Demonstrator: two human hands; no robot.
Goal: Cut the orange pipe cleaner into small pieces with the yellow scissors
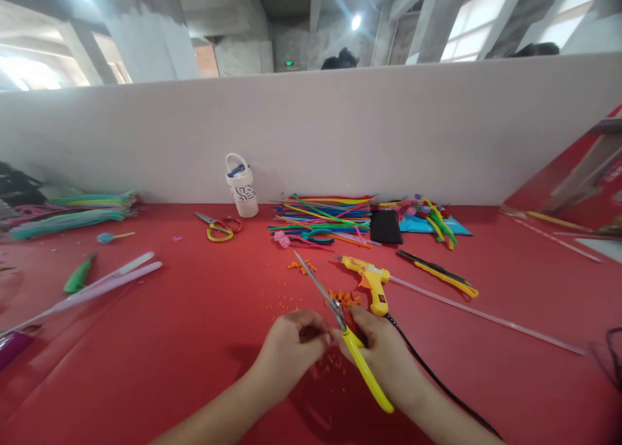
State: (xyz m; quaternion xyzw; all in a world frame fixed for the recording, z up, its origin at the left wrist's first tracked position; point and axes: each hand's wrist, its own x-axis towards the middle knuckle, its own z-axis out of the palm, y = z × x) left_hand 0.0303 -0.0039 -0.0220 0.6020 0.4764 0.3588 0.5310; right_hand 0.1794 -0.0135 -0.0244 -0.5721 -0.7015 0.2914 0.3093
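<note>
Head view: at lower centre, the right hand (383,344) holds yellow-handled scissors (353,344), long axis slanting from lower right to upper left; the left hand (297,338), just beside, pinches, contents unclear.

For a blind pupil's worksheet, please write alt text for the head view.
A person's right hand holds yellow-handled scissors close to the left hand, above a red table scattered with orange snippets. Beyond lie a yellow glue gun and colourful pipe cleaners.
</note>
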